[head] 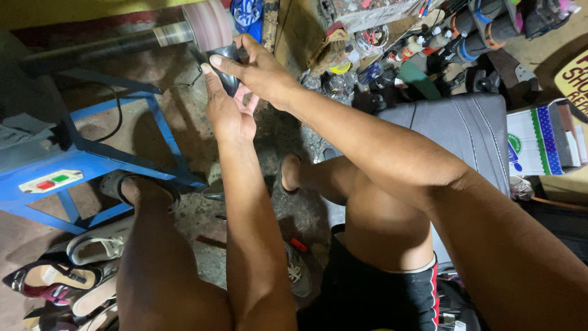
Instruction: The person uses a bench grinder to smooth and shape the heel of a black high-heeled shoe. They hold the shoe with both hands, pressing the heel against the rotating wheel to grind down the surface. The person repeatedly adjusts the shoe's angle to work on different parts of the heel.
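Observation:
Both of my hands hold a small dark shoe part [225, 72] up against the pink grinding wheel [208, 24] of a machine on a blue metal frame [92, 165]. My left hand [228, 113] cups the dark piece from below. My right hand [257, 67] grips it from above, thumb and fingers wrapped over its top. Most of the piece is hidden between my fingers. The wheel sits on a dark horizontal shaft [92, 49] running left.
Several sandals and shoes [67, 276] lie on the floor at lower left. A grey padded seat [453, 129] is under my right arm. Bottles, tubes and tools [429, 37] crowd the top right. A switch box [50, 181] sits on the frame.

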### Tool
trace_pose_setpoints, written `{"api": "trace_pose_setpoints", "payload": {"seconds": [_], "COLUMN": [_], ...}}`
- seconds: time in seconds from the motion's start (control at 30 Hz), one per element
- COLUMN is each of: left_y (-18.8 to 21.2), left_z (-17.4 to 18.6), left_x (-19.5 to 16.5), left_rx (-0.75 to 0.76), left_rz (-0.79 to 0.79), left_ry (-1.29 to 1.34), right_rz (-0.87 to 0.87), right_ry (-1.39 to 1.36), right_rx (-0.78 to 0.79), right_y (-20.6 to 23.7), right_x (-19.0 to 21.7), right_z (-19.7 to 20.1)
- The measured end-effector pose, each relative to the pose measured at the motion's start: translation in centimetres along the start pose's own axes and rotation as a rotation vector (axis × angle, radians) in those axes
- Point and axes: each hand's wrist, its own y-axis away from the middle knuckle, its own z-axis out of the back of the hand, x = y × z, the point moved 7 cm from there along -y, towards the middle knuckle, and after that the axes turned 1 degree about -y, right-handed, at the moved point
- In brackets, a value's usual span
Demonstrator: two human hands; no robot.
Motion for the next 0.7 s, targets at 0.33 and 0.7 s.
{"api": "trace_pose_setpoints", "payload": {"seconds": [0.33, 0.7], "left_y": [-0.3, -0.1], "left_z": [0.2, -0.1], "left_x": [-0.3, -0.6], "left_rx": [0.002, -0.021], "left_rz": [-0.020, -0.030], "left_ry": [-0.025, -0.037], "right_rz": [0.047, 0.131], "right_ry": [-0.075, -0.067], "right_rx": [-0.023, -0.005], "right_y": [0.5, -0.1], "right_x": [-0.1, 0.0], "right_z": [-0.4, -0.4]}}
